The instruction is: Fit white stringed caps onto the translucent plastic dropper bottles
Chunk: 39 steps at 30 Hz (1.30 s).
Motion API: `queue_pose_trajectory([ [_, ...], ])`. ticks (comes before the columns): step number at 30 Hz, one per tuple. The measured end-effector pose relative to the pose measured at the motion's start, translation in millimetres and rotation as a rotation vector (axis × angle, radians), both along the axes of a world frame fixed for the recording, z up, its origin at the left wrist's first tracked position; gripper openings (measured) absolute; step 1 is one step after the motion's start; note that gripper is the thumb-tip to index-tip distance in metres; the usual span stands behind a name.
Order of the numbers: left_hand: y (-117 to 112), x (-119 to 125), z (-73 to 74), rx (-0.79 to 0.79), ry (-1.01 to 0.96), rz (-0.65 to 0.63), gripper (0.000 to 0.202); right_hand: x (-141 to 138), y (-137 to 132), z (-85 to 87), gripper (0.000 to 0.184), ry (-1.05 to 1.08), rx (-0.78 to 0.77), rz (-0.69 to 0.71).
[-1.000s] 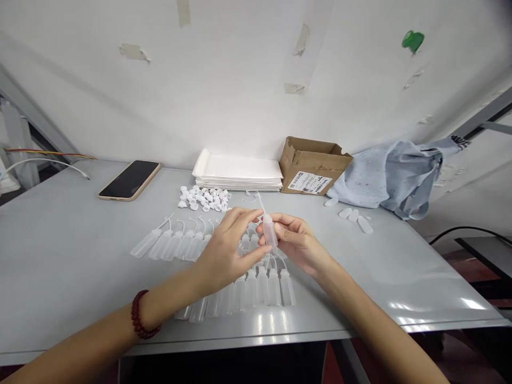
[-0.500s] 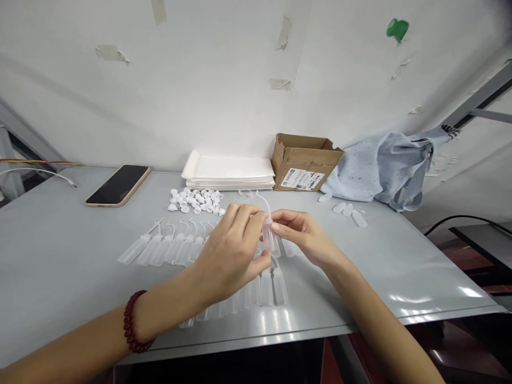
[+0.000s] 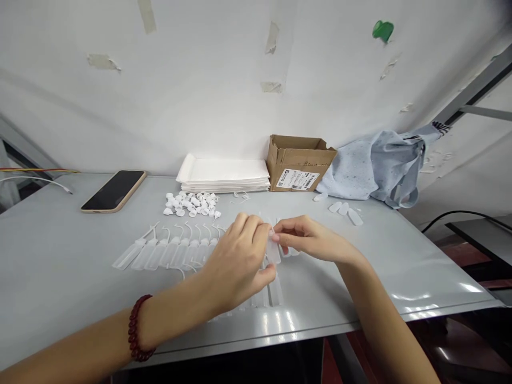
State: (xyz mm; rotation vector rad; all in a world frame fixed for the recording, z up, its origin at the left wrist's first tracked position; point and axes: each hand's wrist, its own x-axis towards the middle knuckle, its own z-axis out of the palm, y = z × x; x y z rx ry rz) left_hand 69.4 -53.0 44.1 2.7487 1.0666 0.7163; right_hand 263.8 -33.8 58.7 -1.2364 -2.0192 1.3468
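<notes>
Between my hands, above the near part of the table, is a small translucent squeeze bottle [image 3: 273, 252]. My left hand [image 3: 240, 261] is curled along its left side, the thumb low near its base. The thumb and fingertips of my right hand [image 3: 314, 238] pinch the bottle's top end. Its nozzle is mostly hidden by my fingers. Left of my hands, similar bottles with bent thin nozzles [image 3: 170, 252] lie side by side in a row. Nearer the front edge, a second row of bottles [image 3: 274, 289] is partly covered by my left hand.
White caps [image 3: 191, 204] are heaped behind the rows, beside a few loose thin nozzles [image 3: 240, 197]. Farther back stand white padded envelopes [image 3: 226, 173] and a cardboard box [image 3: 300, 160]. A phone [image 3: 114, 191] lies left; a blue cloth bag [image 3: 364, 165] and several loose bottles [image 3: 344, 209] lie right.
The bottle in my hands has moved slightly down, and its upright bent nozzle is now mostly hidden. My right wrist has lifted and bent more. The view has shifted slightly.
</notes>
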Motion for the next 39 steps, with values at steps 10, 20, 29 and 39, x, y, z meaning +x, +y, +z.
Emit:
queue_pose_trajectory([
  [10, -21.4, 25.2, -11.7, 0.006, 0.132, -0.132, 0.018, 22.7, -0.4, 9.3, 0.037, -0.280, -0.162, 0.265],
  [20, -28.3, 37.1, -18.6, -0.007, 0.315, -0.114, 0.023, 37.2, 0.9, 13.9, 0.037, -0.369, -0.189, 0.168],
  [29, -32.5, 32.4, -21.1, 0.008, 0.379, -0.099, 0.022, 41.1, 1.5, 10.2, 0.041, -0.351, -0.140, 0.127],
  [39, -34.6, 29.5, -20.4, 0.059, 0.387, -0.107, 0.027, 39.9, 1.1, 11.2, 0.036, -0.348, -0.132, 0.117],
])
